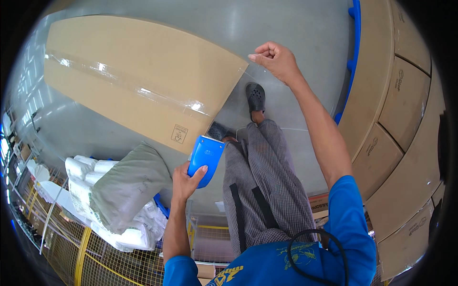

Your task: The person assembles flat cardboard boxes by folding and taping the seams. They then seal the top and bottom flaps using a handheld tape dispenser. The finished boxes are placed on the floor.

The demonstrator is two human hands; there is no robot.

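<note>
My left hand (188, 180) is closed around a blue tape dispenser (206, 161) with a toothed metal edge, held upright by the near right corner of a large cardboard box (143, 71). Clear packing tape (145, 92) runs along the box's face, shiny and a little wrinkled. To the right of the box's far corner, my right hand (273, 60) is raised with bent fingers, thumb near the fingertips. A thin clear strip or strand seems to hang by it; whether the fingers pinch it I cannot tell.
Stacked cardboard cartons (408, 103) stand at the right, beside a blue pallet edge (354, 60). At lower left, a grey-green sack (134, 186) lies on white wrapped bundles (80, 178). Behind these runs a yellow mesh fence (83, 252). My feet in black clogs (255, 96) are beside the box.
</note>
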